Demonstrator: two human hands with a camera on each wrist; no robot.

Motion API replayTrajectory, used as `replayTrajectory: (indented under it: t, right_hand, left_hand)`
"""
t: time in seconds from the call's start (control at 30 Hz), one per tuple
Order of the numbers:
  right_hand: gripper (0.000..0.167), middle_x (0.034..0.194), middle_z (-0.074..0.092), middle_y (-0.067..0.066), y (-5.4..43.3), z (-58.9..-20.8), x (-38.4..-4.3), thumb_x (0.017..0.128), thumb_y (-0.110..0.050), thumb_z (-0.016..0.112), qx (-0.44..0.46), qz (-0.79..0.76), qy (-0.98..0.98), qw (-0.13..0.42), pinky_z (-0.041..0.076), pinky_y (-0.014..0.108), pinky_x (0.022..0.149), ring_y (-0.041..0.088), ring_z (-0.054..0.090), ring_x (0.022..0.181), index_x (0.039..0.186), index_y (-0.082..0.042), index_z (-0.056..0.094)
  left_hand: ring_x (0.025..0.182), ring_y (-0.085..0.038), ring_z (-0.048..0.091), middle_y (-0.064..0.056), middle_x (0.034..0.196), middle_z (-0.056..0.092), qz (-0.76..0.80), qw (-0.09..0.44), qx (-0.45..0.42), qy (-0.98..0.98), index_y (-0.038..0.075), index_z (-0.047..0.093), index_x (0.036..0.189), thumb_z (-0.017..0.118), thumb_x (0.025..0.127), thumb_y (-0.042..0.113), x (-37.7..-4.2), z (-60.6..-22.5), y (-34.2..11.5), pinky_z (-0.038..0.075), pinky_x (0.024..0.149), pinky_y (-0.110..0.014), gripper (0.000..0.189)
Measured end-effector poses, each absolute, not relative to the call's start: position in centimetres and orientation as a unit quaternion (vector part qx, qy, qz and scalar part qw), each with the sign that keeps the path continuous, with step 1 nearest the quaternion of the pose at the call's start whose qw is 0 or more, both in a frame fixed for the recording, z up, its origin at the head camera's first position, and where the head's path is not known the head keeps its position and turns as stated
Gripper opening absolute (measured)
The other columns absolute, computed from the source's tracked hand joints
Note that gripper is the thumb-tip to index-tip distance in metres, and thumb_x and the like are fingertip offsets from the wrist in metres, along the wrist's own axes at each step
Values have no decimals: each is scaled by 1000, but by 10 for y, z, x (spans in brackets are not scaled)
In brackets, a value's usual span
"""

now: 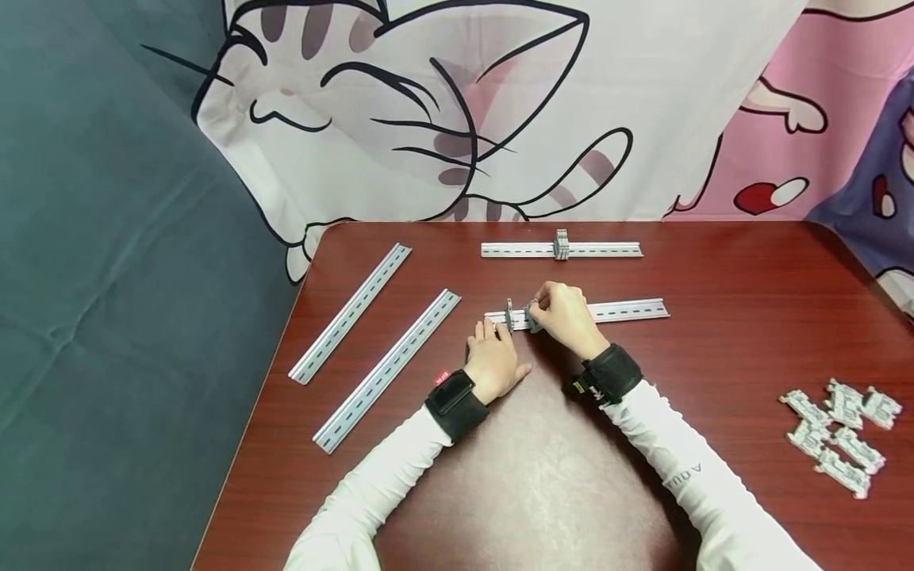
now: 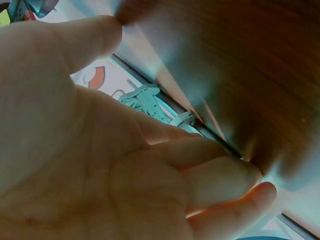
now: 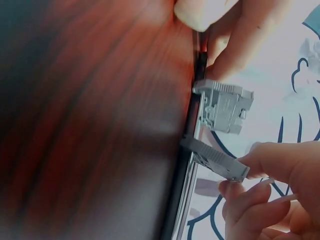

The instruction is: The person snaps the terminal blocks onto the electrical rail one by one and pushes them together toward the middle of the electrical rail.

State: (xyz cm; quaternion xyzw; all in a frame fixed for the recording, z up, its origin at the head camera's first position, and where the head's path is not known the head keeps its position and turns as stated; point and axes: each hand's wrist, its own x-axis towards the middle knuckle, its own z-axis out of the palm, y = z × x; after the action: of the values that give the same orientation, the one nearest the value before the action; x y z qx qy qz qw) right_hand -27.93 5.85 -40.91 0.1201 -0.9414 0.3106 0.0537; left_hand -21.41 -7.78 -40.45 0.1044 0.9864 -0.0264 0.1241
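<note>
Got a grey clip [image 3: 216, 159] pinched in the right grip [image 1: 566, 319], tilted against the slotted rail [image 1: 631, 310] near another clip [image 3: 229, 107], probably for leverage. Resting the left grip [image 1: 493, 366], uncurled, at the rail's left end, maybe to brace it.

Bright head view, glare on tabletop [image 1: 543, 492], soft wrist views
</note>
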Motion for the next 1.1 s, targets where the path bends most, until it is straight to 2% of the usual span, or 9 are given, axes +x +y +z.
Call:
replayTrajectory:
  t: [0.17,0.33,0.43,0.57,0.67,0.83,1.1]
  right_hand:
    - [8,75,70,14,53,-410,-278,79,-9,65,131,301,-943,54,51,37,62,25,65,65,79,-2,62]
    - [19,61,54,4,49,-411,-279,84,-15,61,128,259,-957,39,39,32,52,21,52,56,69,-8,53]
    - [22,60,49,3,49,-411,-279,88,-16,57,130,241,-961,38,40,34,52,23,52,57,69,-8,50]
    - [17,69,58,10,48,-410,-279,91,-17,54,141,232,-961,52,47,43,59,31,60,66,79,-5,54]
    - [15,75,60,13,47,-411,-281,90,-16,53,143,223,-963,56,49,48,62,36,62,72,81,-5,53]
    - [16,72,59,13,46,-412,-283,88,-16,53,136,209,-968,39,48,48,59,35,62,69,75,-6,52]
    - [32,70,64,12,47,-418,-289,90,-22,51,134,187,-973,1,50,48,59,32,62,65,61,-10,58]
  left_hand:
    - [139,-34,38,-25,150,36,-36,129,103,986,-6,33,145,52,91,59,-214,-404,-77,41,105,-44,87]
    - [140,-34,37,-25,151,35,-45,136,102,984,-5,32,146,50,91,59,-215,-404,-76,40,107,-44,86]
    - [140,-34,37,-24,150,36,-44,133,101,985,-5,33,146,50,91,59,-215,-405,-76,40,106,-43,86]
    - [139,-35,38,-24,150,37,-43,128,101,986,-5,33,145,51,91,60,-214,-404,-76,41,106,-44,87]
    - [139,-35,38,-24,149,37,-43,128,100,986,-5,33,145,51,91,60,-214,-405,-76,41,106,-44,87]
    - [139,-35,39,-24,149,38,-40,126,98,986,-5,34,145,52,90,59,-215,-405,-76,41,105,-43,86]
    - [137,-35,41,-24,147,41,-39,104,100,989,-6,37,143,53,89,60,-212,-405,-75,42,103,-44,87]
